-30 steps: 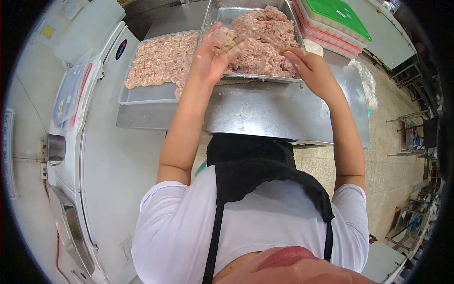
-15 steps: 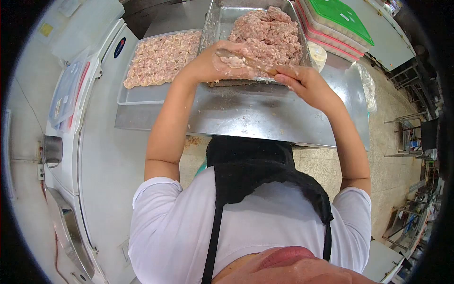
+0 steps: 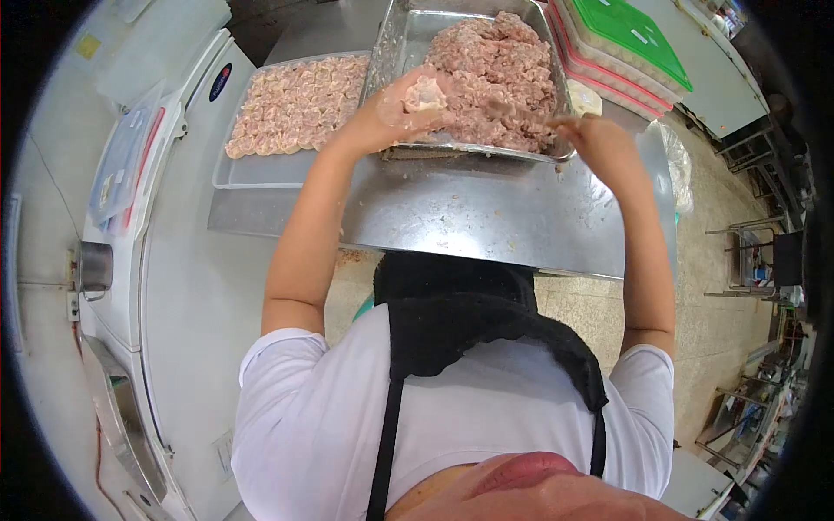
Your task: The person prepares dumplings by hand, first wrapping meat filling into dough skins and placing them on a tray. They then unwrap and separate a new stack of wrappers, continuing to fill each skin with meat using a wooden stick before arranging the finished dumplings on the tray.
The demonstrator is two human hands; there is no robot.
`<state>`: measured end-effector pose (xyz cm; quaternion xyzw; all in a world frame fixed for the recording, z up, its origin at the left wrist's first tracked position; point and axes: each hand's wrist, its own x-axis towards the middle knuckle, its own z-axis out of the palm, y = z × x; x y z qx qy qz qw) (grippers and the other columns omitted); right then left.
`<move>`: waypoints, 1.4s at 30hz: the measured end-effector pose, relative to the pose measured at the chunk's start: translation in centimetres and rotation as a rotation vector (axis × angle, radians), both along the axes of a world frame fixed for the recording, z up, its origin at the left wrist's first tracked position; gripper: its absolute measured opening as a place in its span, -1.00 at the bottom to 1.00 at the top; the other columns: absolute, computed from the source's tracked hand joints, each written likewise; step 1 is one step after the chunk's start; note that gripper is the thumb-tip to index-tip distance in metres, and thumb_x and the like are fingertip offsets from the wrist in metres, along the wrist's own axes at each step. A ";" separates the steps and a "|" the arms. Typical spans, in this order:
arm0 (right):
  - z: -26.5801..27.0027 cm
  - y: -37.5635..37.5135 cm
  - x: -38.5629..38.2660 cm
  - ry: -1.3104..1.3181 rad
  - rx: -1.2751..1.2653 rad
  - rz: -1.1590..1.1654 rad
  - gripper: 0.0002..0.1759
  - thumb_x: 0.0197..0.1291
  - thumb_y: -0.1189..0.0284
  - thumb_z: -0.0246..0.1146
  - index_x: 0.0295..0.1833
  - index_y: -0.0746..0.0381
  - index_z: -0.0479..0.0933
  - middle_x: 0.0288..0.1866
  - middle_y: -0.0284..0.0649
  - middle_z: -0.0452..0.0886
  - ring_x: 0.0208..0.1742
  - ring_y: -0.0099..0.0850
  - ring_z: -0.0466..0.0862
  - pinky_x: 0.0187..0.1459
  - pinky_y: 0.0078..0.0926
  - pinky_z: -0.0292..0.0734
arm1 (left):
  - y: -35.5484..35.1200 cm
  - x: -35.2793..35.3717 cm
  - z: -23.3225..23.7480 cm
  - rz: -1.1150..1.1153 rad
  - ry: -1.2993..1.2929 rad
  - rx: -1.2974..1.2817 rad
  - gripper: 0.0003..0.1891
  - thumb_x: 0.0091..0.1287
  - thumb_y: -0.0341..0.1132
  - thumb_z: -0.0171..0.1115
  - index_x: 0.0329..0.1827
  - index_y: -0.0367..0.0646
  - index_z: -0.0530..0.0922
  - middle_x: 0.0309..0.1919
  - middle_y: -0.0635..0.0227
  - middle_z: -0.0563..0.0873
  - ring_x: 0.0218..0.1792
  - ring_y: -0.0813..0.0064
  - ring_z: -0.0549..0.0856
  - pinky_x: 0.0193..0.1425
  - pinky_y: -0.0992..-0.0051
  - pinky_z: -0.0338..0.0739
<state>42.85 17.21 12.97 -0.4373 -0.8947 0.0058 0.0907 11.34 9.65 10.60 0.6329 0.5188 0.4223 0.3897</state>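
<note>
My left hand (image 3: 387,113) is raised over the near rim of a metal pan (image 3: 388,52) heaped with pink minced filling (image 3: 495,65). It cups a dumpling wrapper with a dab of filling (image 3: 426,90). My right hand (image 3: 599,143) is at the pan's near right corner, gripping a thin stick (image 3: 526,115) that points left into the filling; the stick is blurred. A clear tray (image 3: 261,174) left of the pan carries rows of folded dumplings (image 3: 295,100).
Both pan and tray rest on a steel table (image 3: 486,217). Stacked containers with a green lid (image 3: 625,35) stand at the back right, a round white stack (image 3: 586,97) beside the pan. A white chest freezer (image 3: 182,260) runs along the left. Chairs stand far right.
The stick was smearing filling onto the wrapper in my left hand; now my right hand has pulled away right and the stick points into the pan. My left hand keeps the filled wrapper.
</note>
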 end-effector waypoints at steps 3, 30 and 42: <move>2.6 -2.3 -0.2 0.319 -0.207 0.055 -0.71 0.33 0.24 0.16 0.06 0.06 0.64 -0.23 -0.04 0.66 -0.21 -0.10 0.65 -0.16 -0.21 0.54 | -0.2 1.5 1.6 0.002 0.153 0.379 -0.69 0.14 -0.20 0.45 -0.12 -0.11 0.59 -0.23 0.43 0.69 -0.21 0.54 0.61 -0.08 0.48 0.50; -5.5 2.6 -6.6 0.561 -0.033 0.110 -0.68 0.35 0.22 0.14 0.04 0.17 0.61 -0.14 0.03 0.65 -0.11 -0.01 0.64 -0.06 -0.22 0.51 | -5.4 -9.8 1.4 0.507 0.430 0.063 -0.55 0.04 -0.22 0.51 -0.01 -0.11 0.59 -0.45 0.46 0.64 -0.37 0.63 0.58 -0.27 0.63 0.46; -6.8 3.9 -5.4 0.707 -0.219 0.029 -0.66 0.31 0.23 0.21 0.02 0.25 0.61 -0.19 0.00 0.68 -0.16 -0.17 0.68 -0.09 -0.38 0.50 | -9.1 -12.0 -5.7 0.603 0.757 -0.122 -0.29 0.13 -0.34 0.37 0.38 0.00 0.29 -0.35 0.15 0.63 -0.34 0.28 0.67 -0.21 0.34 0.56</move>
